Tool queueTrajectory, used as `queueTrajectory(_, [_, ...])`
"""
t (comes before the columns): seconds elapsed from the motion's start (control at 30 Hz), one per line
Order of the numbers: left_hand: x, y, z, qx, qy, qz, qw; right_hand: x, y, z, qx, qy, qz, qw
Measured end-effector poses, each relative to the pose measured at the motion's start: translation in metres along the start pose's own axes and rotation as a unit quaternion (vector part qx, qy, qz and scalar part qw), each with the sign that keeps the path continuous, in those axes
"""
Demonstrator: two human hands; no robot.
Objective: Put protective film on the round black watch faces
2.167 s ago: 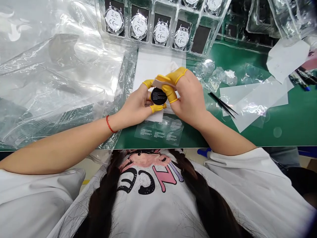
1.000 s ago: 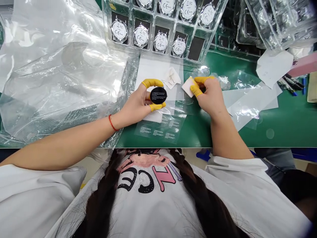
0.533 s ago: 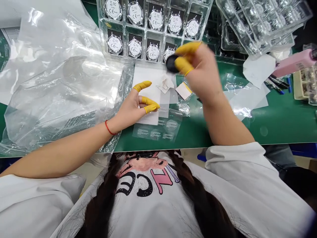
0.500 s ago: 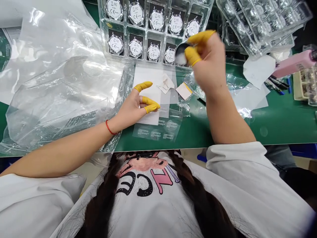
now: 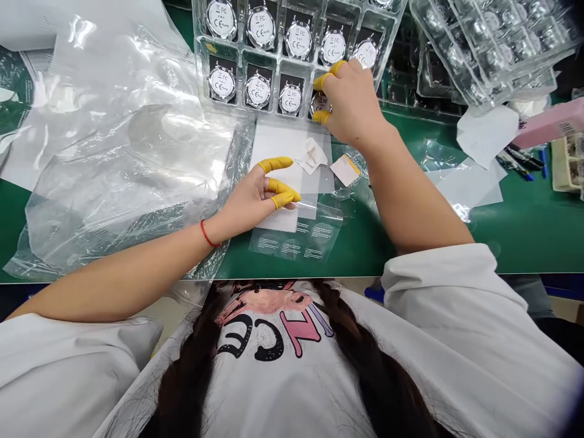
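My right hand (image 5: 349, 100), in yellow finger cots, reaches into the front row of a clear plastic tray (image 5: 258, 114). Its thumb and fingers close around the sides of a round silver watch (image 5: 320, 104), partly hidden by them. The compartment right of that watch is covered by the hand. Other watches, such as one watch (image 5: 291, 99), lie face down with printed white backs up. My left hand (image 5: 262, 194) hovers over white paper (image 5: 274, 143), index finger stretched out. Its thumb and another finger pinch together; what is between them, if anything, cannot be made out.
Crumpled clear plastic sheeting (image 5: 137, 164) covers the left of the green table (image 5: 438, 243). A printed clear sheet (image 5: 296, 243), a small pad (image 5: 345, 170) and crumpled paper (image 5: 312, 155) lie centrally. Stacked trays (image 5: 497, 55), pens (image 5: 515, 159) and a pink object (image 5: 550, 123) are right.
My right hand has moved left and down onto a watch in the tray; the dark round piece it held is no longer visible. My left hand keeps its pose. The view has shifted slightly.
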State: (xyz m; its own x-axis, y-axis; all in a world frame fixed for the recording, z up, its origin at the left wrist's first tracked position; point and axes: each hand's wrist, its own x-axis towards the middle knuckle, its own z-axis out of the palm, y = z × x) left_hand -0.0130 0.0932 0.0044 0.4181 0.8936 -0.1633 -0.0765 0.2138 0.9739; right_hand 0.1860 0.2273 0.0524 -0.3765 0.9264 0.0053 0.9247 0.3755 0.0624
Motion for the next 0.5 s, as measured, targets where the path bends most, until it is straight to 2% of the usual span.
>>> queueTrajectory(0.1, [0.000,0.001,0.000,-0.024,0.004,0.009,1.000,-0.002,-0.005,-0.009,-0.057,0.005,0.008,0.998])
queueTrajectory(0.17, [-0.001,0.001,-0.001,-0.039,-0.001,0.014,0.999,-0.014,-0.009,-0.014,-0.055,0.030,0.008,0.998])
queueTrajectory(0.2, [-0.002,0.001,-0.001,-0.048,-0.003,0.015,0.999,-0.023,-0.012,-0.016,-0.020,0.051,-0.002,0.999])
queueTrajectory(0.27, [-0.003,0.000,-0.002,-0.073,-0.017,0.012,0.997,-0.045,-0.018,-0.017,0.119,0.075,-0.054,0.989])
queueTrajectory(0.3, [-0.003,0.000,-0.003,-0.085,-0.024,0.012,0.996,-0.056,-0.022,-0.015,0.211,0.069,-0.088,0.971])
queueTrajectory(0.37, [-0.002,-0.002,-0.003,-0.088,-0.042,0.016,0.995,-0.076,-0.029,-0.006,0.389,0.024,-0.137,0.911])
queueTrajectory(0.43, [0.000,-0.006,-0.002,-0.056,-0.058,0.029,0.996,-0.089,-0.034,0.006,0.519,-0.022,-0.131,0.844])
queueTrajectory(0.5, [0.002,-0.012,-0.002,-0.020,-0.064,0.052,0.996,-0.096,-0.038,0.018,0.595,-0.039,-0.091,0.798])
